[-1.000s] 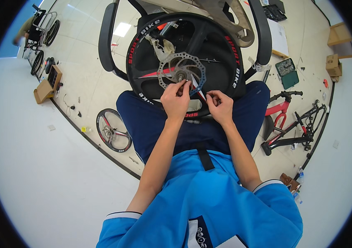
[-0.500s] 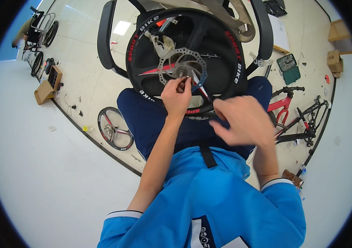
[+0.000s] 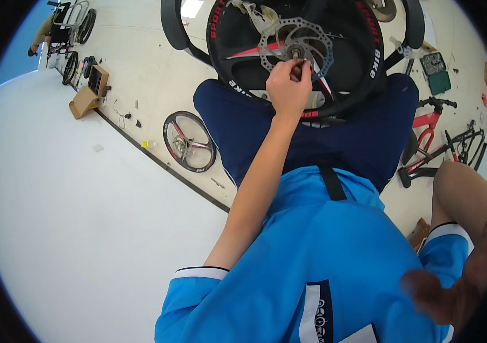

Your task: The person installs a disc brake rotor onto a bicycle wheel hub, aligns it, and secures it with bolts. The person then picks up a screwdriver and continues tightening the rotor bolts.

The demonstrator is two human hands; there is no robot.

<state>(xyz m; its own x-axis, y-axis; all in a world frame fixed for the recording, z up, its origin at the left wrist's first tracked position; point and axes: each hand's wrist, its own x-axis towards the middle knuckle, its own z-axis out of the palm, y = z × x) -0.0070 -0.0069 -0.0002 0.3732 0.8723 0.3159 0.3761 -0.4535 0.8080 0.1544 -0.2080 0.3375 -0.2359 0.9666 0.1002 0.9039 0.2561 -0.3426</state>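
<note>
A black spoked bicycle wheel lies flat on the black seat of a chair in front of my knees. A metal brake disc is at its hub. My left hand is closed in a pinch beside the hub axle, over the disc's near side; what its fingertips hold is too small to make out. My right hand is raised close to the camera at the lower right, away from the wheel. It is blurred, and its fingers cannot be read clearly. A crumpled translucent wrapping lies by the disc.
Armrests flank the wheel. A second wheel rests on the floor at left, with an open cardboard box farther off. At right are a red bicycle frame and a green case. Far left, a person is near a wheelchair.
My right hand has left the wheel's near edge and come up to the lower right, close to the camera. My left hand stays pinched at the hub. The whole view has shifted.
</note>
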